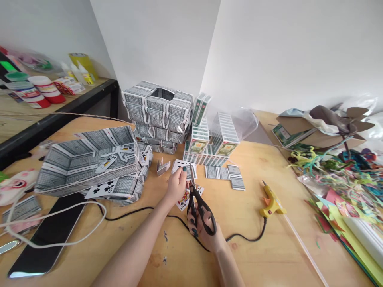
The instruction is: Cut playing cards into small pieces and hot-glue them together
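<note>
A card [188, 174] is over the table's [263, 263] middle, pinched between the left hand's [176, 186] thumb and fingers. The right hand [207, 232] is closed round the handles of the scissors [198, 196], blades at the card; how far they part I cannot tell. Cutting seems the step in hand; the next move calls for fingertips clear of the blades. Packs [227, 148] stand toward the far edge.

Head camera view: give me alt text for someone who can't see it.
A person's right hand holds black-handled scissors at a playing card gripped in the left hand, over a wooden table. Card-covered boxes and stacked packs stand behind; a yellow glue gun lies to the right.
</note>
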`<state>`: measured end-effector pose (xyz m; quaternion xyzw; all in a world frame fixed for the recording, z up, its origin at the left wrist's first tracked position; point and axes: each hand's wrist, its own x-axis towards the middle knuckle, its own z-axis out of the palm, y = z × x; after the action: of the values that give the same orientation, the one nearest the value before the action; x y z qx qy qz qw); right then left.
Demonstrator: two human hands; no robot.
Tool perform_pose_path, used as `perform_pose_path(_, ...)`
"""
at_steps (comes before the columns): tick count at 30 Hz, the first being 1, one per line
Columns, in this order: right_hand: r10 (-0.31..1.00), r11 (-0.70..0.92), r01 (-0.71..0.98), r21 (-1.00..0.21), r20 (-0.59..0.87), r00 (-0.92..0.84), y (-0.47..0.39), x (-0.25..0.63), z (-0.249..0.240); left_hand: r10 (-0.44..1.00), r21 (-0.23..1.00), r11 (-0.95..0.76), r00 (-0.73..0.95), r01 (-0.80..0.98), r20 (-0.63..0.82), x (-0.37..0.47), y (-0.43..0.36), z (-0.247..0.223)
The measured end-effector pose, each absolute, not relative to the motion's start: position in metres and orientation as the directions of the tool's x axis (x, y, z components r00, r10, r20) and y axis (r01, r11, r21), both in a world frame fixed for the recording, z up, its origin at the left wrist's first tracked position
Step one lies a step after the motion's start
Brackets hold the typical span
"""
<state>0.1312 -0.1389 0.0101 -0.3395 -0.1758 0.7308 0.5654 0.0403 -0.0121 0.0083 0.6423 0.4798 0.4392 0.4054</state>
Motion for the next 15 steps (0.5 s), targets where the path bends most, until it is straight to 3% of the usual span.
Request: perform_pose_path(15,0.943,-0.316,-0.696,-0.645,-0.295,-0.155,-0.1393,0.1339,0.0097,0.962,0.897,-0.262,0.173,0.357,0.212,0.0382,-0.0079,0.003)
